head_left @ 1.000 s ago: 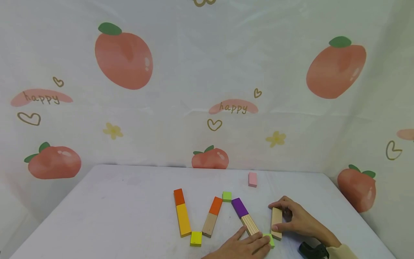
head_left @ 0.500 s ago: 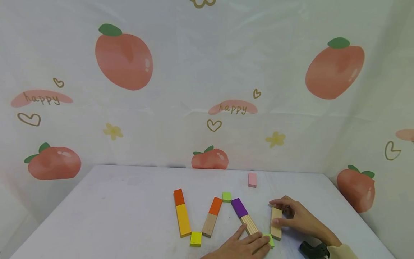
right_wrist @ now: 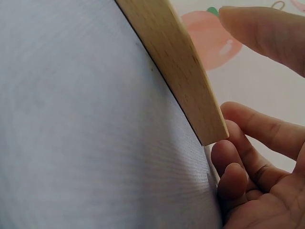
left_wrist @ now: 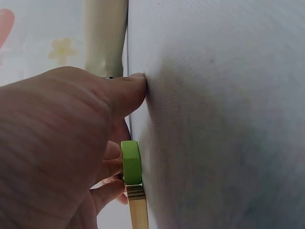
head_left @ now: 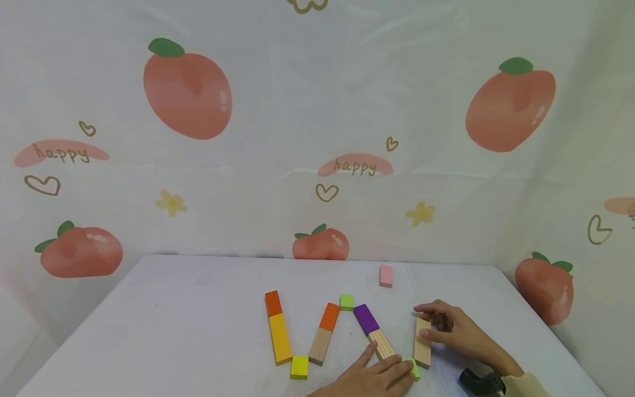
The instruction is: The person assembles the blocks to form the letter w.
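In the head view, a plain wooden block (head_left: 421,350) lies lengthwise at the right end of a zigzag row of coloured blocks. My right hand (head_left: 461,336) is beside it, fingertips at its far end. In the right wrist view the thumb (right_wrist: 267,36) stands apart from the wooden block (right_wrist: 183,71), and the other fingers are loosely bent by its end. My left hand (head_left: 374,376) lies with fairly straight fingers over a green block (head_left: 415,370), which they partly cover. In the left wrist view, the fingers touch the green block (left_wrist: 131,164), and a wooden block (left_wrist: 138,210) adjoins it.
Leftward in the row are a striped wooden block (head_left: 381,343), a purple block (head_left: 366,318), a light green cube (head_left: 346,302), an orange block (head_left: 329,316) and a yellow cube (head_left: 299,368). A pink block (head_left: 386,276) sits apart near the white table's back edge.
My right thumb has drawn back and lifted from the wooden block, which stays in place. The left hand keeps its position on the green block. The head view has shifted slightly.
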Available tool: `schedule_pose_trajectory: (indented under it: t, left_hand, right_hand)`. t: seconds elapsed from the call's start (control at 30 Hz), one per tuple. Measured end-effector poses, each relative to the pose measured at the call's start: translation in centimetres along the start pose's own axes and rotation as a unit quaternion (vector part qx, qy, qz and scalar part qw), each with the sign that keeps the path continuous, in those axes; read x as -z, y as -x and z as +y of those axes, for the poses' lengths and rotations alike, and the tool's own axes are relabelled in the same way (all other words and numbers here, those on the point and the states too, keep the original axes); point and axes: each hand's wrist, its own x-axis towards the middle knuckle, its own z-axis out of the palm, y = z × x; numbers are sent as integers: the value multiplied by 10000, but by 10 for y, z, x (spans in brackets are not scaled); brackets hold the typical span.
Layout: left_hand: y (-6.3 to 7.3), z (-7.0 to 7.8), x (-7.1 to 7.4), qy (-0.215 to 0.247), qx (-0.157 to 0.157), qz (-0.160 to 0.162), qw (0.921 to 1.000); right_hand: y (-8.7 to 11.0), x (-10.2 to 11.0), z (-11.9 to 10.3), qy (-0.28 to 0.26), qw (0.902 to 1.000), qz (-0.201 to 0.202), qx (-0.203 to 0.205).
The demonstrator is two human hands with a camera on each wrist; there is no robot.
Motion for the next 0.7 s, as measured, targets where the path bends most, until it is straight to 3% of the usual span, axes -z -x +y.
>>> schedule_pose_trajectory:
  t: [0.4, 0.7]
  left_hand:
    - [-4, 2, 5, 49, 251, -4, 9997]
    - [-25, 7, 10, -296, 525, 265, 9978]
  right_hand:
    - [0, 1, 4, -693, 9975, 141, -34]
    - [1, 3, 3, -761, 9969, 217, 25]
